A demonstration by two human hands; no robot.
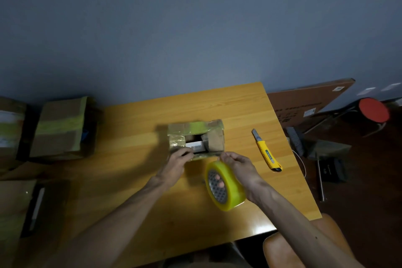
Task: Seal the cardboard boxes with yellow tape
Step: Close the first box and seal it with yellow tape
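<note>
Two hands, one tape strip running along the box's near edge.
The left hand pinches its free end at the left corner; the right hand grips the roll at the right corner; the box sits on the table, top gaping.

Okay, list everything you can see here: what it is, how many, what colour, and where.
table: one, orange wood, centre
small box: one, brown with yellow tape, middle of table
tape roll: one, yellow, held in front of the small box
utility knife: one, yellow, on table right of the box
taped boxes: two, brown with yellow bands, left of table
flat carton: one, brown, against wall at right
stool: one, red seat, far right
brush: one, dark, floor right of table
left hand: one, holds small box's near edge
right hand: one, fingers through tape roll's core
</note>
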